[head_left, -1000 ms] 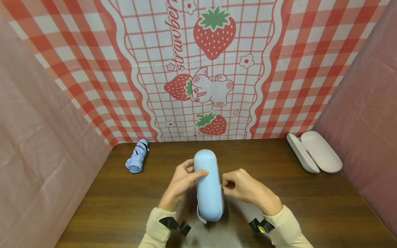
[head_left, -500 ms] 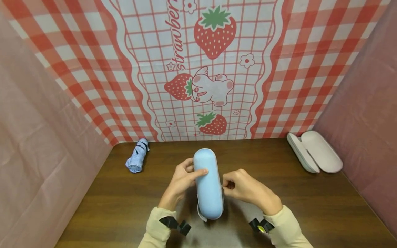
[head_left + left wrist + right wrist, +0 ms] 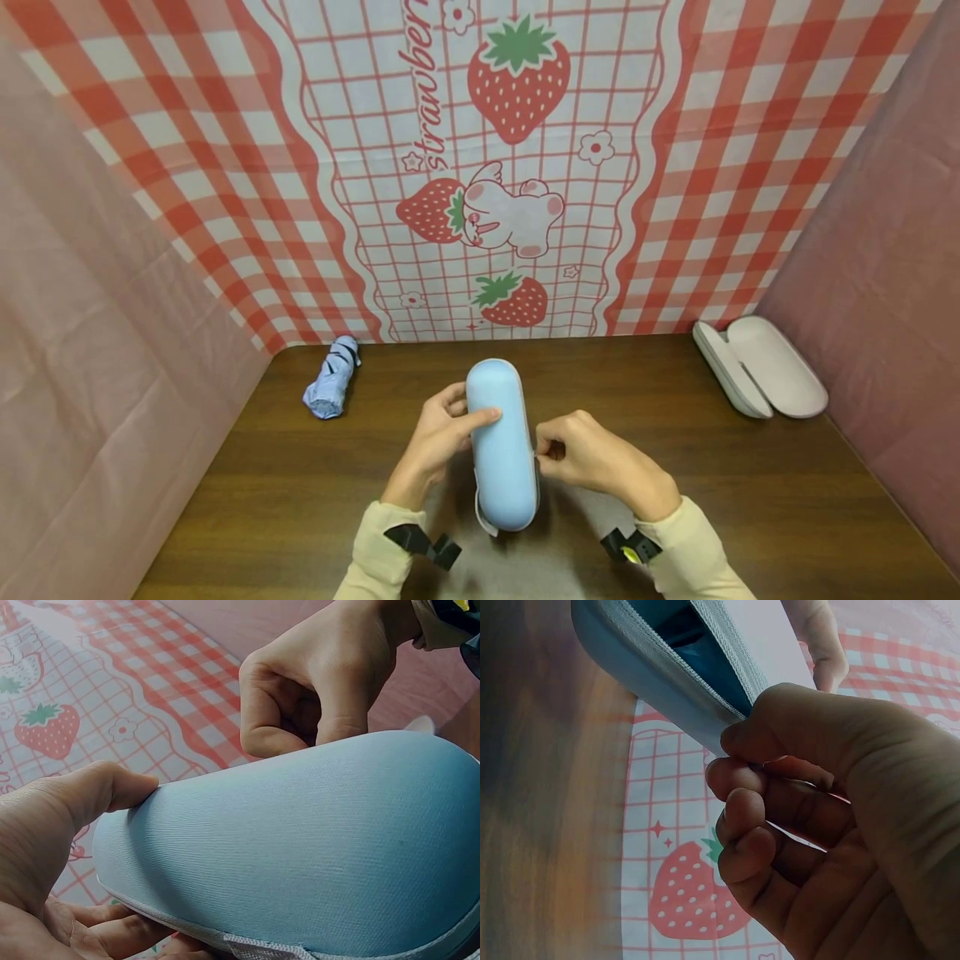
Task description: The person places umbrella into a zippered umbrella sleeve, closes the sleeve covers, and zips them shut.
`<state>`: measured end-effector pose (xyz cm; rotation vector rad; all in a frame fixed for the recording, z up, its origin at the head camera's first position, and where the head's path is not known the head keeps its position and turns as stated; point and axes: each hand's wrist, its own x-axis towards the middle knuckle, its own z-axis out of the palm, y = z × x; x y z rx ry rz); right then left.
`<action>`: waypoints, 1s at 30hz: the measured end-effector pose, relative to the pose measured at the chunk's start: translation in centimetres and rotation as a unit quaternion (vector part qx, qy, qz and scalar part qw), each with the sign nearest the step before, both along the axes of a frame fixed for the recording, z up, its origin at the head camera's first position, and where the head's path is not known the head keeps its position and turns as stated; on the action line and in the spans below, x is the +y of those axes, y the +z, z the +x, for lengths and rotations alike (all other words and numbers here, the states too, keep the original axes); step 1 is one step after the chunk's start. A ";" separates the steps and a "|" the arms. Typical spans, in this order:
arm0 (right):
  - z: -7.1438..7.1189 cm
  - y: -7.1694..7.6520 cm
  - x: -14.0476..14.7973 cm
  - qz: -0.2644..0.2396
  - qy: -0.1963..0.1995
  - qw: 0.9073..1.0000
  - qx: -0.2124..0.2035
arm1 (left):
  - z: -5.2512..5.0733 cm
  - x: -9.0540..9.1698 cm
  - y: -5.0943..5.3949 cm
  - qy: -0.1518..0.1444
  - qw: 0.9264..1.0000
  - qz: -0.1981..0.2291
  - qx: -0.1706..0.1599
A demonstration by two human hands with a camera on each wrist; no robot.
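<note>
A light blue, rounded zippered case (image 3: 504, 475) with a pale seam is held above the table, its long side pointing away from me. My left hand (image 3: 441, 433) grips it from the left, thumb over the top and fingers underneath. At its right edge, my right hand (image 3: 581, 454) pinches the seam with thumb and forefinger; any zipper pull is hidden under those fingertips. In the right wrist view, the zipper (image 3: 676, 671) gapes on one side of the pinch, showing a dark blue interior. The left wrist view shows the smooth blue shell and a pale fabric strap (image 3: 266, 948).
A folded light blue umbrella (image 3: 332, 379) lies at the back left of the wooden table (image 3: 247, 500). At the back right stands an opened pale glasses case (image 3: 776, 367). A strawberry-print cloth (image 3: 517, 192) hangs behind, with pink cloth on both sides.
The case has shifted very slightly left and away from me. Both hands keep their hold, the right hand moving a little left with the case.
</note>
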<state>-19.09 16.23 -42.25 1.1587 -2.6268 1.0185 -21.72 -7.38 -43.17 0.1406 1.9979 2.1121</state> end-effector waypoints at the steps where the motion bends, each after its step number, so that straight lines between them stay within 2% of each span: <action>1: 0.0 0.0 0.0 0.002 0.000 1.000 -0.002 | 0.0 0.0 0.0 0.000 1.000 0.000 -0.001; 12: 0.1 0.1 -0.2 0.020 0.001 0.999 -0.031 | -0.1 0.0 0.1 0.006 1.000 -0.004 -0.001; 30: 0.3 0.1 -0.2 0.015 0.005 0.999 -0.035 | -0.1 -0.1 0.0 0.013 1.000 -0.007 -0.004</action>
